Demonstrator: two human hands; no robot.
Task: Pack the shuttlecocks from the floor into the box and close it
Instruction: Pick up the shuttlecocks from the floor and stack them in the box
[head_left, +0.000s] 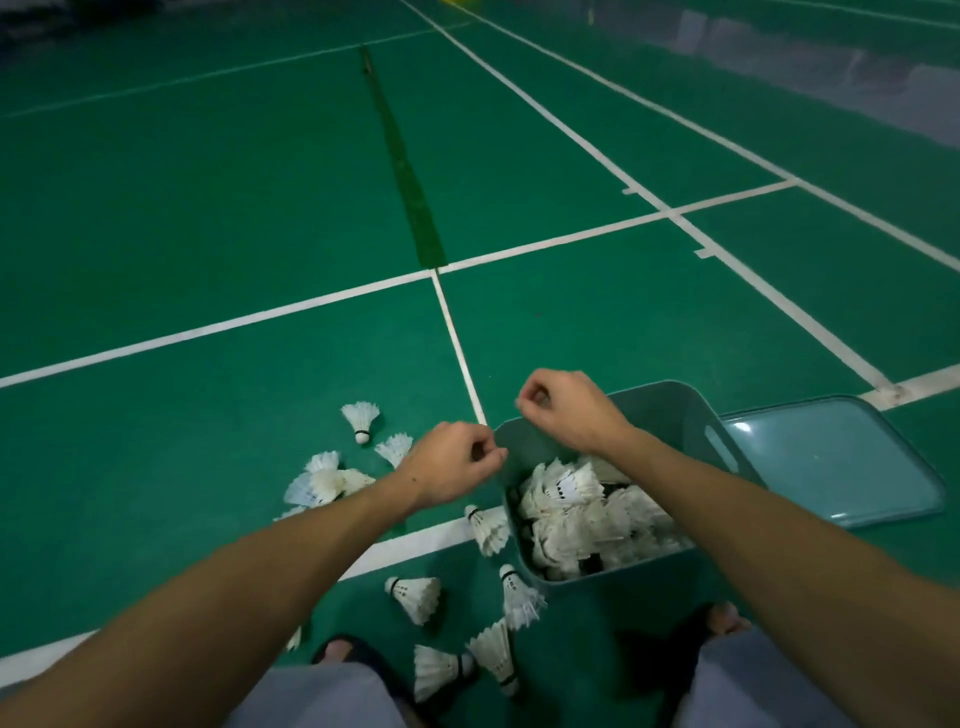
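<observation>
A teal box (670, 410) stands open on the green court floor, holding several white shuttlecocks (587, 514). Its lid (831, 457) lies flat on the floor to the box's right. More white shuttlecocks lie loose on the floor: a cluster (322, 480) to the left, one alone (361, 418) farther out, and several (415, 597) near my feet. My left hand (452, 465) hovers at the box's left rim with fingers curled and nothing visible in it. My right hand (566, 410) is over the box's far corner, fingers curled shut, nothing visible in it.
White court lines (457, 343) cross the green floor. My knees and sandalled feet (343, 652) are at the bottom edge, close to the box and the nearest shuttlecocks. A grey wall (831, 78) runs along the far right.
</observation>
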